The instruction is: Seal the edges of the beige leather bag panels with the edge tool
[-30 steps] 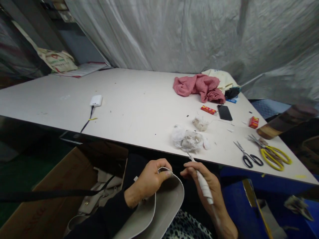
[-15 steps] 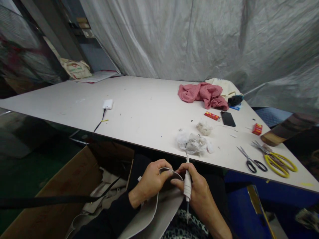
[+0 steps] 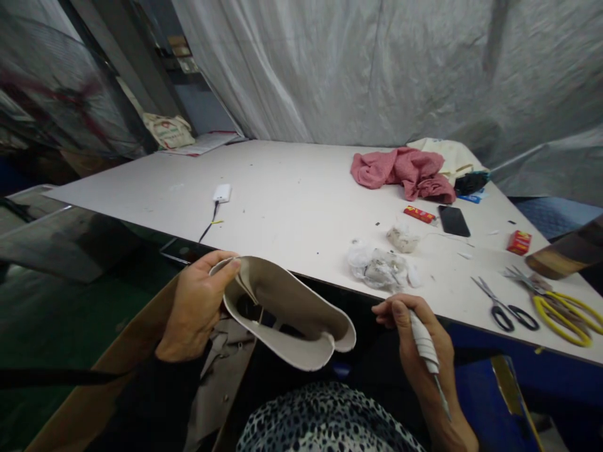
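My left hand (image 3: pixel 195 307) is closed on the edge of a beige leather bag piece (image 3: pixel 292 311), which it holds up and out to the left, its curved flap hanging open below the table's edge. My right hand (image 3: pixel 414 336) is wrapped round a slim tool with a white taped handle (image 3: pixel 424 342); a thin metal shaft pokes out past my wrist. The hand sits just under the front edge of the white table (image 3: pixel 292 201). A wad of dirty white wadding (image 3: pixel 379 270) lies on the table just above my right hand.
On the right of the table lie black-handled scissors (image 3: pixel 506 309), yellow-handled shears (image 3: pixel 563 307), a black phone (image 3: pixel 453 220), two small red boxes, a pink cloth (image 3: pixel 405 172). A white adapter with a cable (image 3: pixel 221 193) lies left of centre. A cardboard box (image 3: pixel 117 364) with beige pieces stands below.
My left hand has swung the bag piece up and left, away from my right hand. The right hand has drawn back to the right with the tool. The view has shifted left.
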{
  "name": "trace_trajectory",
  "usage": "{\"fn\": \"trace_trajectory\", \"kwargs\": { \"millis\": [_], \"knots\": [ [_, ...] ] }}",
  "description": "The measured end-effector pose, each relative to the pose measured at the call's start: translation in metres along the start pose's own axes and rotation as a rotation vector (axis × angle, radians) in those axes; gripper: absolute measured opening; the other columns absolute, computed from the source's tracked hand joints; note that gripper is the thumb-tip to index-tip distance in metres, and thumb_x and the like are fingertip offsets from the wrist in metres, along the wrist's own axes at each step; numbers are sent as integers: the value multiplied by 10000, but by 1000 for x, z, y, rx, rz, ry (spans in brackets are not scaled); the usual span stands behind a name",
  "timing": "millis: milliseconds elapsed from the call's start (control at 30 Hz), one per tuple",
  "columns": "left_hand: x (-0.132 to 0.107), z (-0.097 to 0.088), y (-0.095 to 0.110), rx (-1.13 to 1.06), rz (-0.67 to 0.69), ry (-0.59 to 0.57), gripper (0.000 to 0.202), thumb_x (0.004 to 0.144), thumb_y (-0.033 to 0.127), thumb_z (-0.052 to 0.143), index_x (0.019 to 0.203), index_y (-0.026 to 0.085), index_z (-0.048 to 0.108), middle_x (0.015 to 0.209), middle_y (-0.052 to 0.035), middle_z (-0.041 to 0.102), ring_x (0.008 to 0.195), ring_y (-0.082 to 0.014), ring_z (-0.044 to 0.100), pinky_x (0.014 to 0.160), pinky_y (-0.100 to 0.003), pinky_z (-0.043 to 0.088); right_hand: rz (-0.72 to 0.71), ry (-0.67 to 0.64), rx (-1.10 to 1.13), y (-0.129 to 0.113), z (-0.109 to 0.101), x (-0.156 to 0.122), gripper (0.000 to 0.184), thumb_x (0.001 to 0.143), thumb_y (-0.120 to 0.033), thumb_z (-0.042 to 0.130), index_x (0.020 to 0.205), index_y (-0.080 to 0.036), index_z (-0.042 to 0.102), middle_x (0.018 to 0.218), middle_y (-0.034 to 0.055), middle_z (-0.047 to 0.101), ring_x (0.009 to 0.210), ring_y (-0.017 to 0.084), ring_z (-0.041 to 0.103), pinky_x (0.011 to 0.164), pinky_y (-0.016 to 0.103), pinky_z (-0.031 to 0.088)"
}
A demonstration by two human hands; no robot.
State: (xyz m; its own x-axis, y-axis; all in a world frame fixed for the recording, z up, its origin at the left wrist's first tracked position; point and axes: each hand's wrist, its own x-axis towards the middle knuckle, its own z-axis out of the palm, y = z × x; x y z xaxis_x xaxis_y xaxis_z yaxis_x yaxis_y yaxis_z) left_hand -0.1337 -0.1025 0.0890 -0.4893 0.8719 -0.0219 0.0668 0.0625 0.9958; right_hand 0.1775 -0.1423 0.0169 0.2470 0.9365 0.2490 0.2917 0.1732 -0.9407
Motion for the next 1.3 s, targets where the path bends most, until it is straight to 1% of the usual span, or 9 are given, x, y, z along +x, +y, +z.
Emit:
{"fn": "trace_trajectory", "kwargs": {
  "millis": [200,367,500,567,700,867,1167,1233,1300],
  "knots": [
    [-36,-26,-42,186,49,160,342,755,455,804,961,191,732,746,-2,710,634,-182,659,513,-224,505,-76,-191,-20,23,19,-12,201,1013,-406,631,1074,-227,696,926,35,777,683,151,711,648,239,566],
    [-43,-38,-61,226,85,316,362,781,475,784,976,172,746,781,-23,734,643,-190,667,533,-233,516,-164,-323,-84,23,45,-10,281,1007,-365,631,1250,-231,672,808,3,727,623,157,682,587,231,522],
    [-40,-45,-70,236,92,336,381,776,489,796,970,163,766,796,-31,745,680,-194,673,576,-238,520,-273,-402,-180,11,71,4,341,994,-339,648,1325,-264,621,1045,39,771,785,192,738,739,260,539],
    [-40,-47,-74,259,111,324,374,781,492,796,957,163,771,805,-37,752,695,-202,679,587,-244,521,-312,-424,-285,6,84,12,316,980,-343,672,1281,-268,613,1097,47,764,870,226,748,775,283,523],
    [-43,-48,-81,286,149,283,315,799,474,782,912,180,771,804,-31,755,699,-199,675,606,-247,518,-314,-391,-531,4,103,20,186,933,-341,724,1023,-264,581,835,-5,708,718,227,691,637,279,417],
    [-48,-42,-84,316,151,227,224,803,410,758,832,189,747,738,-11,726,683,-191,657,637,-255,508,-378,-301,-649,24,119,19,137,907,-223,650,951,-251,523,776,9,639,721,240,635,620,293,338],
    [-45,-37,-87,355,186,234,161,798,348,725,796,188,737,760,-24,743,742,-216,681,700,-284,505,-424,-303,-494,45,120,10,93,959,-220,488,1032,-239,543,875,35,619,759,223,633,671,298,417],
    [-45,-38,-89,347,184,228,152,802,341,724,798,190,739,765,-23,748,746,-215,685,706,-285,508,-375,-260,-372,44,120,6,102,976,-309,532,1046,-241,562,909,39,620,792,224,633,693,300,442],
    [-45,-39,-90,335,176,237,153,803,342,725,810,190,741,771,-21,750,746,-212,687,701,-281,510,-238,-200,-241,43,120,2,196,944,-425,627,994,-245,567,882,22,617,765,214,619,686,296,454]
  ]
}}
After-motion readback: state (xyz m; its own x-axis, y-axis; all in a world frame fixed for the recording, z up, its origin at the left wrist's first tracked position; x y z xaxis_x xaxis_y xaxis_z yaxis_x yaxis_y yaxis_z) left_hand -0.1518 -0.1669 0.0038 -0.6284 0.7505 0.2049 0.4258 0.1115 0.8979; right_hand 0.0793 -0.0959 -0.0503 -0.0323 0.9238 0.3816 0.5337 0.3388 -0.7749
